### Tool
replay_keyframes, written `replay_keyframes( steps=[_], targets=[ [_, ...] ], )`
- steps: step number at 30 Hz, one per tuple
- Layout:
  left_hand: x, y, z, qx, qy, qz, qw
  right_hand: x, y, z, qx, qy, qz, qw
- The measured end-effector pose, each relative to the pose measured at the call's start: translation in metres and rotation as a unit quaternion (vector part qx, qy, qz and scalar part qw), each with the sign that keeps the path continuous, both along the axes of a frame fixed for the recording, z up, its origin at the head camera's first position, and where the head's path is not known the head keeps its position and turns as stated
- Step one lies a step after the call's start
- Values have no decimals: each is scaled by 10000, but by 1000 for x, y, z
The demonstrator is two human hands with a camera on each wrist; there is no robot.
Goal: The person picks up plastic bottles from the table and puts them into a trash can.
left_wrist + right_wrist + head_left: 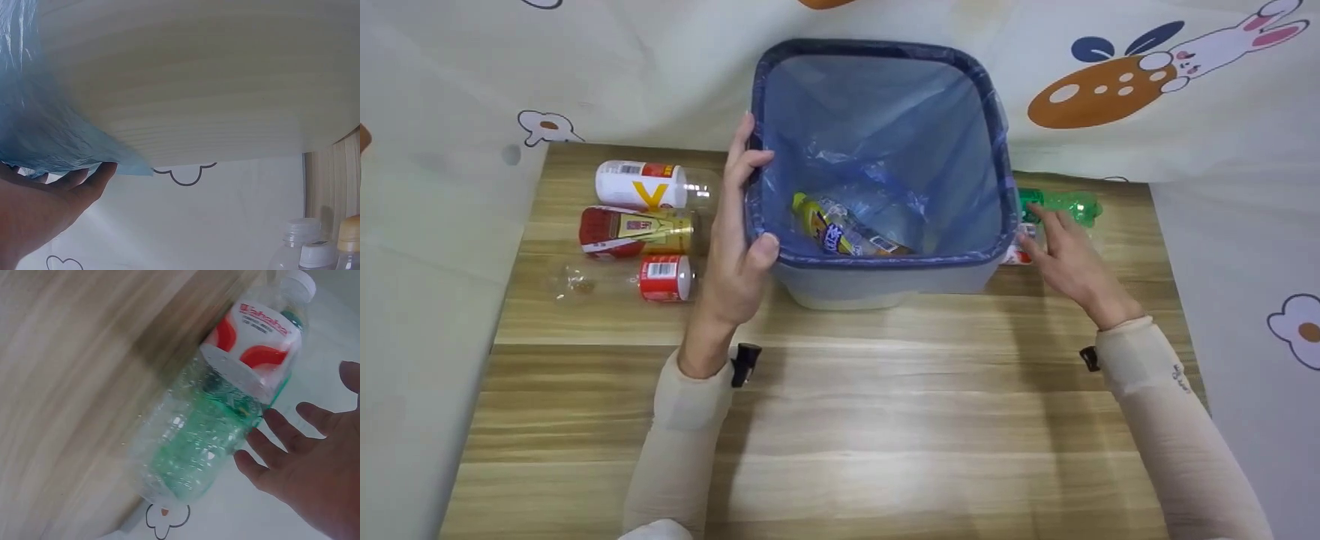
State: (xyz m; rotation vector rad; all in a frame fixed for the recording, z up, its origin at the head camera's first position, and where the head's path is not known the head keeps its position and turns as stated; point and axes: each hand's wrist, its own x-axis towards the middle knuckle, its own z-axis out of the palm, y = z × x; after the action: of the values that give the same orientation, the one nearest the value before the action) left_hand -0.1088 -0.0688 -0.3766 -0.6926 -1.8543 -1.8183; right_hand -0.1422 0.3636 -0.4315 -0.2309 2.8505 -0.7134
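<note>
A trash bin (pixel 885 286) with a blue liner bag (pixel 870 112) over its rim stands mid-table. Inside it lies a bottle with a yellow-green and purple label (pixel 831 229). My left hand (pixel 735 262) holds the bin's left side, thumb and a finger bent at the rim. In the left wrist view its fingers lie against the liner's hanging edge. To the right of the bin, my right hand (pixel 1072 262) reaches over a green plastic bottle (pixel 1076 206) with spread fingers. A clear bottle with a red and white label (pixel 253 349) lies beside it; contact is unclear.
Left of the bin lie a white-labelled bottle (pixel 630 184), a red and gold bottle (pixel 637 231) and a clear bottle with a red label (pixel 660 277). Patterned cloth (pixel 660 67) hangs behind the wooden table (pixel 870 435).
</note>
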Motion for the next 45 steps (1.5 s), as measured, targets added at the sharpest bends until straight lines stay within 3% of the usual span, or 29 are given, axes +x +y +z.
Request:
replay_keyframes(
  steps=[5, 7, 18, 25, 33, 41, 45],
  targets=[
    [1, -1, 1, 22, 17, -13, 10000, 5, -1, -15, 407, 618, 538, 9958],
    [2, -1, 1, 41, 34, -38, 10000, 7, -2, -20, 580, 678, 638, 9940],
    [3, -1, 1, 166, -11, -142, 9998, 9, -2, -23, 828, 365, 397, 9951],
    [4, -1, 0, 168, -13, -121, 9998, 9, -1, -20, 876, 336, 452, 9946],
    [3, -1, -1, 43, 52, -41, 10000, 6, 3, 1, 957, -225, 197, 9950],
    [2, -1, 0, -41, 99, -26, 9999, 5, 4, 43, 1134, 76, 373, 9928],
    [1, 0, -1, -10, 135, -45, 9999, 5, 3, 53, 1152, -4, 289, 9929]
  ],
)
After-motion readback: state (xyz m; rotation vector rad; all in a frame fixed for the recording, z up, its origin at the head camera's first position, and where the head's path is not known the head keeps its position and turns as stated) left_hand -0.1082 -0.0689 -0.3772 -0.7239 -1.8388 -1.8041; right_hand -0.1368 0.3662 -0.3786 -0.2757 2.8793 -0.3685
